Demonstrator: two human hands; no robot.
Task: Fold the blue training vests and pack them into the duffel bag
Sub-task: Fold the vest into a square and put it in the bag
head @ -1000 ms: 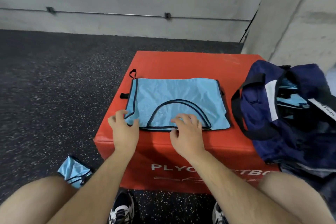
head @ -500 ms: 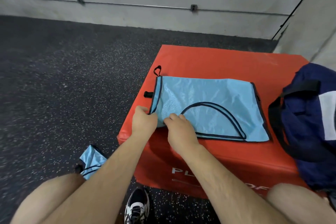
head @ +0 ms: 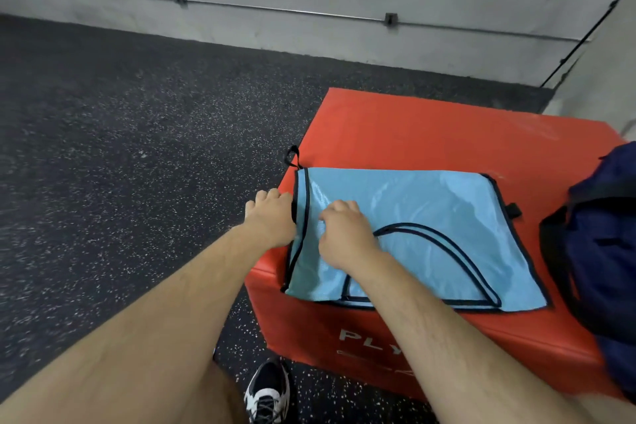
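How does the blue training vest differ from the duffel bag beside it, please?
The blue training vest is light blue with black trim; the duffel bag is dark navy. The vest lies flat on the red plyo box; the bag bulges, partly out of frame. The left hand and right hand are both at the vest's left side; neither touches the bag. Both are blue fabric.

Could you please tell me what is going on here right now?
A person is folding a light blue training vest that lies flat on a red plyo box. Both hands work at its left edge: the left hand grips the black-trimmed edge, the right hand pinches the fabric just inside it. A navy duffel bag waits at the right; this vest is not yet packed.
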